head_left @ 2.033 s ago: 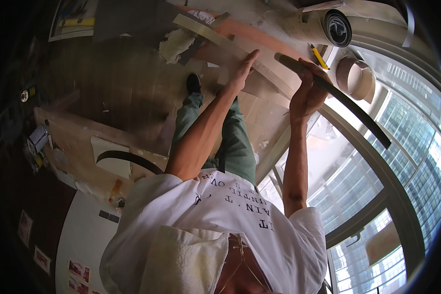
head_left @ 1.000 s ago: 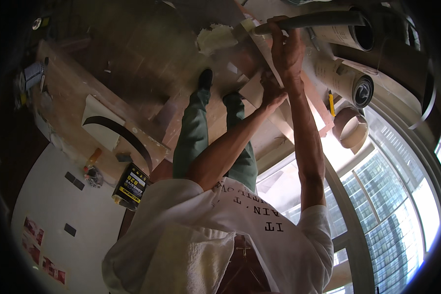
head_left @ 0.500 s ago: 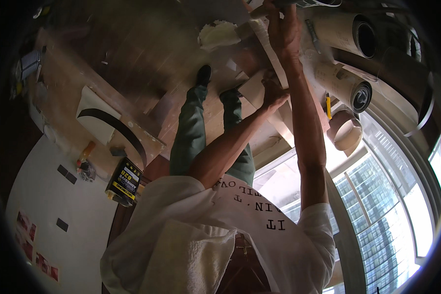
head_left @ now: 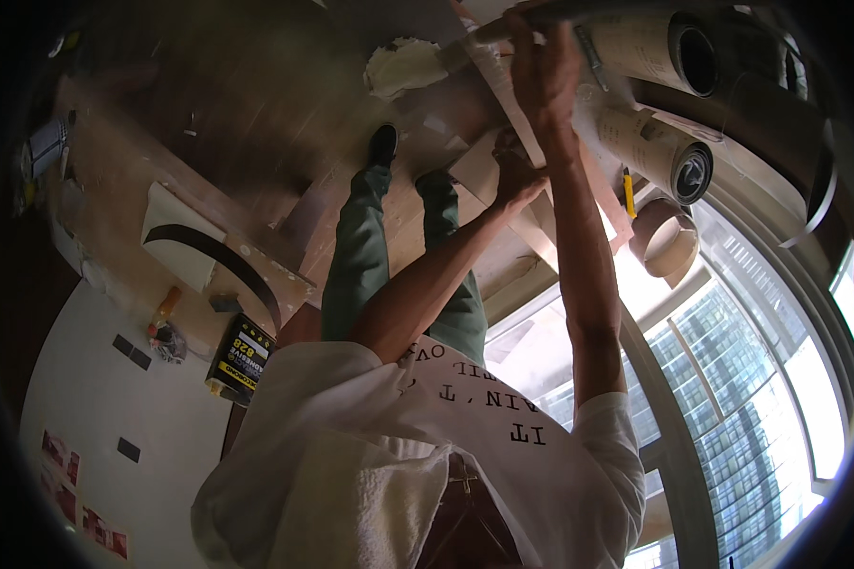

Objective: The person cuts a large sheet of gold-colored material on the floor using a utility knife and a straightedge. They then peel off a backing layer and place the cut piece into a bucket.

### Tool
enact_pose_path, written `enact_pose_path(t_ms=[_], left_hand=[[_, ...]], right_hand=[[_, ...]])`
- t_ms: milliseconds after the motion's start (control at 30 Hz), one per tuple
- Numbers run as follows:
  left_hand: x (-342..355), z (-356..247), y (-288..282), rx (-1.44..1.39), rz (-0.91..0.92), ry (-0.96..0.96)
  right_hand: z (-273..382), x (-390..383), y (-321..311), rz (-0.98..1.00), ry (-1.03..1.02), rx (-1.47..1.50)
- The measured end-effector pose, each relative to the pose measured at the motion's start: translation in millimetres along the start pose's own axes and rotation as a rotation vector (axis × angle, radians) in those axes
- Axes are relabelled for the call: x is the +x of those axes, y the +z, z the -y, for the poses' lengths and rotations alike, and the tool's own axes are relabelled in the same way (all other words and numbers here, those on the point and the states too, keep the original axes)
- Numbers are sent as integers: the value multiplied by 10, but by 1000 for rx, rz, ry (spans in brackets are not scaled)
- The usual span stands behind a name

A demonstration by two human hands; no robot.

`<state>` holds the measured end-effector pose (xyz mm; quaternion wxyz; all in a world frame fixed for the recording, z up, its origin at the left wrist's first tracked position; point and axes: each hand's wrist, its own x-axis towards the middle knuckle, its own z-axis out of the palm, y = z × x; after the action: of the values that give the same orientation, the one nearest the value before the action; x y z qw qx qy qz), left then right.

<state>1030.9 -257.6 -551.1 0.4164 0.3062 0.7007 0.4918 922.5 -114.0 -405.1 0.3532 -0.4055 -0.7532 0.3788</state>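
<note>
My right hand is closed round the handle of a long dark tool. The tool is blurred and partly cut off at the top edge, so its kind cannot be told. Just below and to the left, my left hand is closed at the lower end of a narrow pale board, its fingers partly in shadow. The board slants up to the left between my hands. Close to my left hand are a flat wooden panel and more boards.
Rolls of sheet material lie at the right, near a yellow-handled cutter and a curled brown band. A workbench at the left carries a curved dark strip. A black-and-yellow adhesive can stands by it. Windows fill the lower right.
The tool in my right hand has swung and now lies lower across the top, blurred. My left hand keeps its hold on the board. The whole view has shifted slightly.
</note>
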Motion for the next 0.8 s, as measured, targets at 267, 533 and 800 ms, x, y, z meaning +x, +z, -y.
enact_pose_path(t_ms=[267, 533, 800], left_hand=[[133, -30, 30, -407, -7, -191], [152, 133, 161, -505, -27, -220], [196, 325, 225, -826, 26, -299]], right_hand=[[-147, -284, -206, 70, -101, -313], [-24, -728, -341, -57, 254, 48], [-109, -1004, -560, -99, 221, -59]])
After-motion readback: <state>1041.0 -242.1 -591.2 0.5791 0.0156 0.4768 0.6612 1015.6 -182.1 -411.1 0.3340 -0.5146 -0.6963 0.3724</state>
